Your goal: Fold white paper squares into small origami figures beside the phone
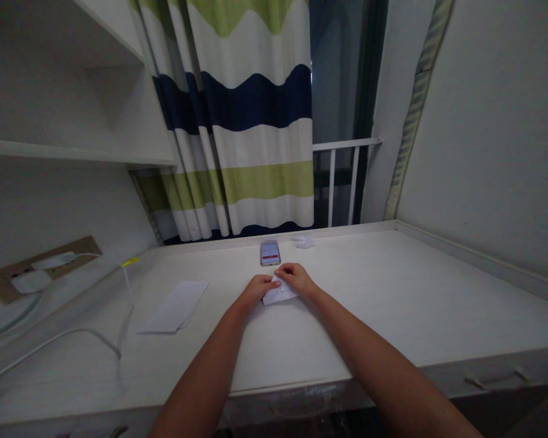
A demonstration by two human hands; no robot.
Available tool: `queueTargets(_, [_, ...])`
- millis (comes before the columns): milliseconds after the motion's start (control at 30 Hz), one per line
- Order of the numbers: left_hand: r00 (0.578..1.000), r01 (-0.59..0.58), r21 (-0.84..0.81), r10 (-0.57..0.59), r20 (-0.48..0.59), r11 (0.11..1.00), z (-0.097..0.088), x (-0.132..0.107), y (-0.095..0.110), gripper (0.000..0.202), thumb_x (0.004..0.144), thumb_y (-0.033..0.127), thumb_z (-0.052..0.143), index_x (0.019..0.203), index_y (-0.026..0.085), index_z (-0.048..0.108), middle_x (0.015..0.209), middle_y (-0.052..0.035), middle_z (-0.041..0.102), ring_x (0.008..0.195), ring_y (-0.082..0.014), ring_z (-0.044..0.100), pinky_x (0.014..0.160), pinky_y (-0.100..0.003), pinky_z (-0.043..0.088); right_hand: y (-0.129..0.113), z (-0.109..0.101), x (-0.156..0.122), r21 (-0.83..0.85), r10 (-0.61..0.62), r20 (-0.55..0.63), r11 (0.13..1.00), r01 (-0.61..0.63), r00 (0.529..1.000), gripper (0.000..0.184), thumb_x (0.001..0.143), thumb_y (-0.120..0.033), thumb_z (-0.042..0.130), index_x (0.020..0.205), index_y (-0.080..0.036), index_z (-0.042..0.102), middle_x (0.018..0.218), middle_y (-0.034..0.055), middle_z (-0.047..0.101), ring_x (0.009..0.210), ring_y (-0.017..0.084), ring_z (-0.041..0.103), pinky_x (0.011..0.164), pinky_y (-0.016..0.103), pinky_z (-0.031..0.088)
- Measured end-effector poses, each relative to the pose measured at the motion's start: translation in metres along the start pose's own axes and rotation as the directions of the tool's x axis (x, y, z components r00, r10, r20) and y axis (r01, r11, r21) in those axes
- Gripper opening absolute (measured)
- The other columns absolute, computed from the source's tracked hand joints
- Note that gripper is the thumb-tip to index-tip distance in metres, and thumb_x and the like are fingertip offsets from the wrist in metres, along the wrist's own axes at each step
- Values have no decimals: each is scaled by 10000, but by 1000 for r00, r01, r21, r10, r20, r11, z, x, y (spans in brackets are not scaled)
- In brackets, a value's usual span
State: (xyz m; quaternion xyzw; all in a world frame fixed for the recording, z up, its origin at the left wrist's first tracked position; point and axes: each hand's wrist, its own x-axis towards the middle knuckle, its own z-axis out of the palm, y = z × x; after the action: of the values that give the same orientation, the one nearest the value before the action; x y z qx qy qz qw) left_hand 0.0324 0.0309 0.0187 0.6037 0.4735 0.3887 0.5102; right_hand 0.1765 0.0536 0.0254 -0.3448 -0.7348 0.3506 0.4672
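Between my two hands is a small folded piece of white paper [279, 295], held just above the middle of the white desk [369, 292]. My left hand [257, 288] pinches its left side, thumb on top. My right hand [296, 278] grips its upper right part, fingers bent over the edge and close to the left thumb. The fingers hide much of the paper's far side. Just beyond the hands lies a phone [270, 253] with its screen lit.
Right of the phone sits a crumpled or folded white paper piece [304, 242]. Several white sheets [176, 307] lie to the left. A white cable [89, 330] crosses the left side near a wall socket with plugs [31, 281]. A striped curtain [265, 146] hangs behind; a shelf [73, 149] juts out upper left.
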Motion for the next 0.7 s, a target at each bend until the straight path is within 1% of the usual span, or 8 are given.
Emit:
queueTargets(100, [1000,11,20,-11,1,1000,1,-1,1,354,485,425,681,588,102,582,446,37,486,392,-65,386,407,-209,222,1,1,-1,-47,-22,-18,999,21,1000,208,690,-308,507,594,-131,559,550,-9,524,532,93,437,516,215,320])
queueTargets(200, [1000,10,44,-11,2,999,1,-2,2,333,496,414,676,561,106,566,444,39,482,383,-61,379,402,-209,219,3,3,-1,-57,-27,-25,998,26,999,210,695,-296,486,565,-138,531,529,-20,495,516,87,419,507,213,305])
queueTargets(300, [1000,10,52,-11,17,999,0,-2,1,328,500,410,675,563,106,567,447,38,487,384,-63,386,407,-208,227,5,4,1,-23,1,-29,1000,-2,1000,215,683,-295,488,532,-144,503,508,-28,472,508,85,407,502,212,297])
queueTargets(433, [1000,-5,42,4,31,999,-1,0,-1,334,520,416,666,605,101,593,448,33,496,393,-74,409,419,-210,247,6,4,2,79,62,-8,995,-61,998,246,668,-329,504,504,-146,491,491,-31,457,496,80,387,482,212,283])
queueTargets(533, [1000,-6,20,6,29,1000,-2,1,-3,337,531,415,661,630,96,607,466,21,519,406,-81,428,428,-212,263,4,2,1,133,132,43,982,-137,990,280,661,-383,515,522,-140,520,480,-30,456,466,75,363,452,214,262])
queueTargets(600, [999,-6,14,5,32,1000,-2,0,-3,331,533,407,663,627,95,606,461,20,519,403,-81,427,426,-211,263,2,1,0,153,163,78,973,-173,984,266,629,-389,554,559,-133,555,499,-22,488,472,78,378,452,215,267])
queueTargets(700, [998,-9,10,9,55,1000,-3,0,-2,315,538,394,662,613,94,599,444,24,509,390,-75,412,418,-208,254,1,-1,-1,160,141,89,975,-154,986,232,578,-356,607,598,-126,586,542,-10,532,510,86,416,477,215,292])
